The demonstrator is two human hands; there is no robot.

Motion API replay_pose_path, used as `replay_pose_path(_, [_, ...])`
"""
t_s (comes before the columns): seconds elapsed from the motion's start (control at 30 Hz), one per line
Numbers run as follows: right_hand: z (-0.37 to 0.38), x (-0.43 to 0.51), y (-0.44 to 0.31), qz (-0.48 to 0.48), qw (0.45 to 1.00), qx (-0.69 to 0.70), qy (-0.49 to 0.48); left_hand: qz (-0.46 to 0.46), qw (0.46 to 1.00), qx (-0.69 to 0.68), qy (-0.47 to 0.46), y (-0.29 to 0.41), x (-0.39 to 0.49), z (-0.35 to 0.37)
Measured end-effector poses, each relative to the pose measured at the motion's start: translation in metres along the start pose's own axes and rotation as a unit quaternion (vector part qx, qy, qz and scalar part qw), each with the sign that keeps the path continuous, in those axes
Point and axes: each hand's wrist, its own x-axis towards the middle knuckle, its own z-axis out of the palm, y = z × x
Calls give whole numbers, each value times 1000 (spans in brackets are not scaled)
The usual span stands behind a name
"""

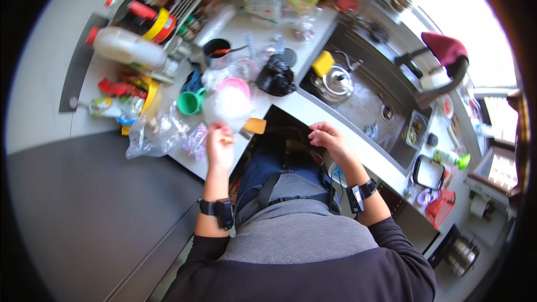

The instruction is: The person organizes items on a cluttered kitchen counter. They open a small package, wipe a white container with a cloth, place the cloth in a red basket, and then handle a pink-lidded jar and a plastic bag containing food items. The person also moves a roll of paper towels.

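Observation:
My left hand (219, 147) is at the near edge of the white counter, its fingers curled around a small pale-yellow piece (227, 139). What the piece is, I cannot make out. Right behind the fingertips is a blurred white plastic bag (228, 107), partly covering a pink bowl (235, 85); whether the fingers touch the bag is unclear. A wooden spatula (255, 126) juts past the counter edge beside it. My right hand (332, 140) hovers by the counter front near the sink, thumb and fingers bent close together. Anything between those fingertips is too small to tell.
A green cup (191, 102), a clear plastic bag (157, 132) and a black plastic bag (277, 76) crowd the counter. The steel sink (369, 121) holds a kettle (335, 84) and a yellow sponge (323, 63). Bottles (128, 48) stand at the left; a dark grey panel (100, 214) borders that side.

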Motion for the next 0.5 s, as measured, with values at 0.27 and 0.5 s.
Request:
replay_pose_path(0.27, [-117, -132, 82, -76, 934, 194, 291, -469, 767, 262, -351, -206, -43, 162])
replay_pose_path(0.5, [-160, -242, 174, -127, 812, 308, 478, -501, 714, 347, -344, -355, -81, 170])
